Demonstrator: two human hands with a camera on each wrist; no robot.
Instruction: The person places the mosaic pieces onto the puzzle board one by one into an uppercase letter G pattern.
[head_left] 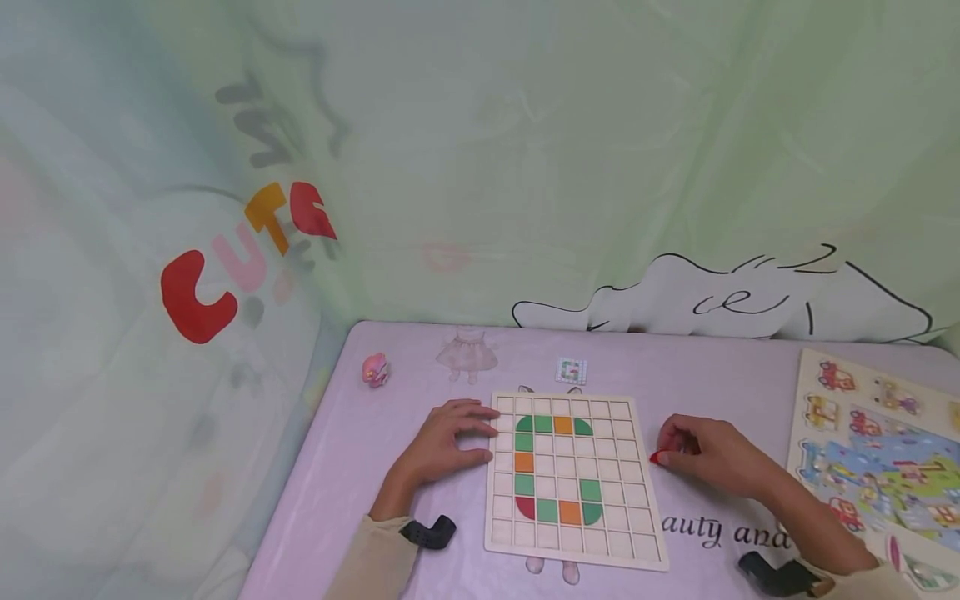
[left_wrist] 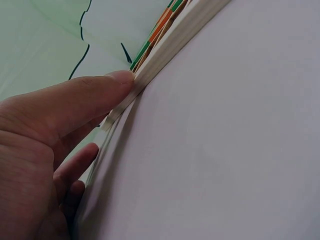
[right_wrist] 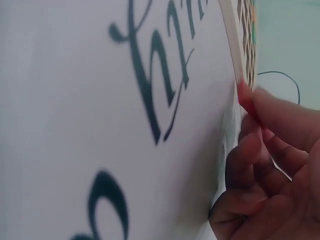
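Observation:
A pale wooden grid board (head_left: 622,525) lies on the table, with green, orange and red tiles set in some squares in a broken ring. At its left edge my left hand (head_left: 442,443) touches the rim with fingertips and thumb, fingers spread; the left wrist view shows the thumb (left_wrist: 95,95) against the board's side. Right of the board, my right hand (head_left: 708,450) pinches a small red tile (head_left: 657,457) between thumb and finger. The same red tile (right_wrist: 246,100) shows in the right wrist view, partly covered by the fingers.
Beyond the board lies a small pattern card (head_left: 572,371). A pink toy figure (head_left: 375,369) stands near the back left corner. To the right is a picture puzzle board (head_left: 813,442) with vehicle pieces. Printed fabric (head_left: 465,167) hangs behind the table (head_left: 322,500).

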